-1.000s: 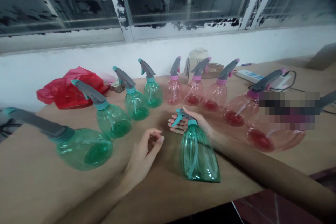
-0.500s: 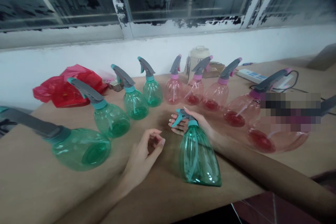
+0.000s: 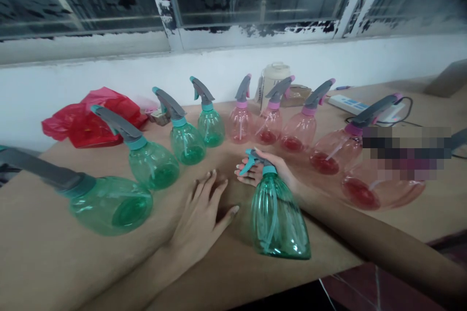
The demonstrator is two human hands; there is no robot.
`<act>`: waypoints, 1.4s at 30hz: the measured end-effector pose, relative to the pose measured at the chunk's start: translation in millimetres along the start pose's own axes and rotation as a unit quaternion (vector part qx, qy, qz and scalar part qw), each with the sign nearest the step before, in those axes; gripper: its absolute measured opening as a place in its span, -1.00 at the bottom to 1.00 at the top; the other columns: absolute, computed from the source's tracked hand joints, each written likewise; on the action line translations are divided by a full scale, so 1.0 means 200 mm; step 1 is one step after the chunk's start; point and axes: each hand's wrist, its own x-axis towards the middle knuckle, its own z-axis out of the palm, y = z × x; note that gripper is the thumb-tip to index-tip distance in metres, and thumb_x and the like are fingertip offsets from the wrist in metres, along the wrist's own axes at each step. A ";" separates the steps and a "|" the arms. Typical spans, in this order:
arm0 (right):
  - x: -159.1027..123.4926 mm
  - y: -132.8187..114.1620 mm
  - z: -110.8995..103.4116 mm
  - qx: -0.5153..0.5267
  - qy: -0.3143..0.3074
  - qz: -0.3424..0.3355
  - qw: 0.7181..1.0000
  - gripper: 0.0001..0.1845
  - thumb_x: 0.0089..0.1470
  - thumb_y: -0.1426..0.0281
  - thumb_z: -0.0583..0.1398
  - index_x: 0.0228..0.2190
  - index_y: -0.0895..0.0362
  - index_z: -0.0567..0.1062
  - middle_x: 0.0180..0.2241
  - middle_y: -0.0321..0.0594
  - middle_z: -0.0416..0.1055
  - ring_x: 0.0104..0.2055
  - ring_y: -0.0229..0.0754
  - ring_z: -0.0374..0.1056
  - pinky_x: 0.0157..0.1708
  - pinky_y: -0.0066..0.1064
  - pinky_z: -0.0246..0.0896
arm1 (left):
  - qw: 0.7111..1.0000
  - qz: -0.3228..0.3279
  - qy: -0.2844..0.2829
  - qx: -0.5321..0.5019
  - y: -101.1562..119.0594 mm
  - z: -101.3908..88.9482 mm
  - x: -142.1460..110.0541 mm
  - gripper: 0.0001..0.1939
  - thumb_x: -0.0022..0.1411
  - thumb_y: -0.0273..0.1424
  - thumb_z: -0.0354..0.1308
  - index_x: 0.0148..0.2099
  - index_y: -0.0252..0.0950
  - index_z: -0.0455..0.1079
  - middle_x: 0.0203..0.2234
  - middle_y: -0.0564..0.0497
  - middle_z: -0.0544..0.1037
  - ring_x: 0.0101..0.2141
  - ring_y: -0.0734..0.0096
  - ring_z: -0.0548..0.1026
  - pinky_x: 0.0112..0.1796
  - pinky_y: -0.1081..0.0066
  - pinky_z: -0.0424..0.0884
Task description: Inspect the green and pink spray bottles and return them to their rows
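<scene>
A green spray bottle (image 3: 280,218) with a grey and teal trigger head is in my right hand (image 3: 279,167). The fingers pass behind its head and neck, and its trigger points left. My left hand (image 3: 202,214) rests palm down on the table just left of that bottle, fingers spread, holding nothing. Several other green spray bottles curve away on the left, the nearest to that hand being one with clear green sides (image 3: 155,165). On the right, several pink spray bottles (image 3: 299,131) stand in a matching curve.
A red plastic bag (image 3: 97,116) lies at the back left of the wooden table (image 3: 215,277). Behind the pink bottles are a cream container (image 3: 276,77) and a small cardboard box (image 3: 297,95). A white power strip (image 3: 350,104) with a black cable lies at the back right.
My left hand has uncurled from a loose curve and flattened onto the table with its fingers spread. My right hand keeps the green spray bottle in nearly the same place.
</scene>
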 end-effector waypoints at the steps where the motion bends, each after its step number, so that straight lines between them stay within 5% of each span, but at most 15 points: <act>1: 0.00 0.00 0.00 0.001 0.007 0.000 1.000 -0.73 0.09 0.23 0.14 -0.37 0.21 0.46 -0.38 -0.11 0.50 -0.25 -0.11 0.45 -0.09 -0.20 0.29 | 1.000 0.003 -0.005 0.006 0.00 0.00 0.00 -0.44 0.29 -0.07 -0.07 0.21 -0.28 0.14 0.24 -0.18 0.12 0.22 0.03 0.07 0.14 -0.03 0.05; 11: 0.00 0.00 0.00 0.021 0.017 0.000 1.000 -0.76 0.10 0.27 0.14 -0.34 0.20 0.46 -0.32 -0.09 0.52 -0.18 -0.08 0.45 -0.01 -0.13 0.26 | 0.999 -0.011 -0.027 -0.037 0.01 0.00 0.00 -0.41 0.30 -0.08 -0.09 0.27 -0.26 0.07 0.26 -0.14 0.10 0.25 0.09 0.00 0.19 -0.02 -0.06; 19: -0.01 0.00 0.01 0.004 0.028 0.000 1.000 -0.73 0.08 0.24 0.16 -0.42 0.21 0.46 -0.45 -0.16 0.48 -0.35 -0.14 0.44 -0.12 -0.18 0.32 | 0.982 -0.077 -0.035 -0.170 0.09 -0.09 -0.01 -0.51 0.32 -0.22 -0.04 0.26 -0.10 0.01 0.17 -0.02 0.28 0.15 0.20 0.24 0.11 0.09 0.18; 25: -0.06 0.04 0.05 -0.063 0.019 0.009 0.998 -0.72 0.07 0.23 0.16 -0.52 0.19 0.44 -0.58 -0.25 0.40 -0.52 -0.24 0.37 -0.41 -0.38 0.31 | 0.998 -0.017 -0.006 -0.054 0.03 -0.01 -0.01 -0.44 0.30 -0.14 -0.06 0.26 -0.26 0.06 0.25 -0.17 0.13 0.24 0.07 0.05 0.17 -0.03 0.01; 33: -0.03 0.04 0.03 -0.008 -0.003 0.043 0.999 -0.58 0.10 0.09 0.11 -0.36 0.22 0.47 -0.38 -0.10 0.50 -0.24 -0.12 0.46 -0.12 -0.26 0.28 | 0.999 -0.013 -0.034 0.020 -0.02 0.02 0.01 -0.42 0.31 -0.06 -0.12 0.23 -0.30 0.15 0.28 -0.18 0.03 0.26 0.05 -0.04 0.18 -0.04 -0.05; 42: -0.03 0.03 0.03 -0.004 -0.007 0.042 0.999 -0.58 0.12 0.08 0.09 -0.32 0.21 0.47 -0.35 -0.09 0.51 -0.22 -0.10 0.46 -0.08 -0.21 0.27 | 0.999 -0.007 -0.034 0.021 -0.03 0.02 0.01 -0.40 0.31 -0.04 -0.14 0.23 -0.30 0.16 0.29 -0.18 0.01 0.26 0.02 -0.03 0.18 -0.02 -0.02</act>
